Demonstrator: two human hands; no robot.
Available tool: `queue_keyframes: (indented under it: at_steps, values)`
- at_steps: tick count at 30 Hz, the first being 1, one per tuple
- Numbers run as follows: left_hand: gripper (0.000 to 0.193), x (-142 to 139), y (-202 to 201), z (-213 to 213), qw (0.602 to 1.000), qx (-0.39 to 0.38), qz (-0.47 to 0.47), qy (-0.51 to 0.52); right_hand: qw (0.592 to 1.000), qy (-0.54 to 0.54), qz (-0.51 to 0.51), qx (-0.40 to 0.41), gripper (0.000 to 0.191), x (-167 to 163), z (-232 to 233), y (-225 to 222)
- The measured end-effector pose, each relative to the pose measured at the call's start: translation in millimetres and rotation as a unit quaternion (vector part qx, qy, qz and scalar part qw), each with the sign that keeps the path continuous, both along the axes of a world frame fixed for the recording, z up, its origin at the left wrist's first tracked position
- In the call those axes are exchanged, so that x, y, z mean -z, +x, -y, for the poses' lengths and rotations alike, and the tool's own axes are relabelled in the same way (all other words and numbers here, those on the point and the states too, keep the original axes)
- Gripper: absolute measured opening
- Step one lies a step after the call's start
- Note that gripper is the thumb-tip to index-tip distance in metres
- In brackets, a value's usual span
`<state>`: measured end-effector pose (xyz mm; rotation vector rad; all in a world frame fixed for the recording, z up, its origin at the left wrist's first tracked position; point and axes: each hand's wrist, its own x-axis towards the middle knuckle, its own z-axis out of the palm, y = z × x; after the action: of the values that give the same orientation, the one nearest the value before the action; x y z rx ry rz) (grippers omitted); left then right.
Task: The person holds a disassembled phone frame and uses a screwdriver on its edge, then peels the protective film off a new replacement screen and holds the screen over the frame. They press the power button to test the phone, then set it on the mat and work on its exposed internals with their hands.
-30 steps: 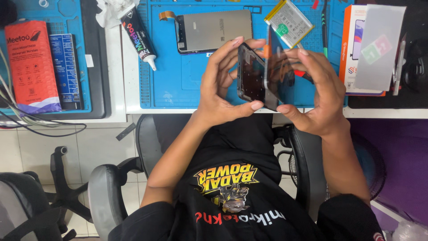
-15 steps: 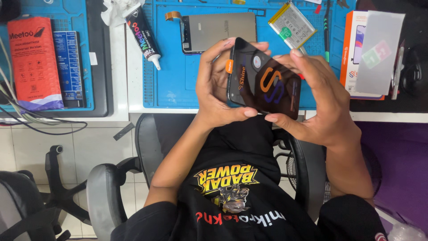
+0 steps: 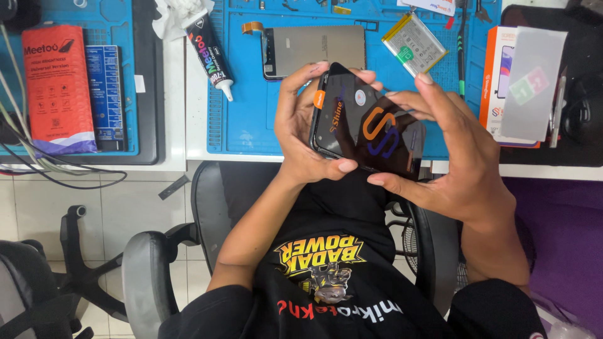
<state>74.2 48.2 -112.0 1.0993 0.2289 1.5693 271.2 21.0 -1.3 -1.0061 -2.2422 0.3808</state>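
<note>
Both hands gripping a phone (image 3: 367, 129) above the mat (image 3: 248, 119)
Left hand (image 3: 301, 132) and right hand (image 3: 461, 160) curled on its edges; battery (image 3: 414, 44), screen panel (image 3: 314, 50), glue tube (image 3: 210, 53) lie unfitted.

A white surface (image 3: 176, 94) edged along the far side stands over a pale tiled floor (image 3: 38, 207), with a black mesh office chair (image 3: 207, 201) in the middle and another chair (image 3: 25, 282) at near left.
</note>
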Motion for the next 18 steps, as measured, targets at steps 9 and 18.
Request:
queue_keyframes:
  at_steps: [9,18]
  values:
    - [0.100,-18,8,7,0.979,0.098,0.110,-0.145,0.995,-0.103,0.013,-0.009,0.110,-52,10,10]
    - [0.085,-28,16,4,0.895,0.303,0.202,-0.257,0.902,0.220,0.364,-0.067,0.049,-93,-11,16]
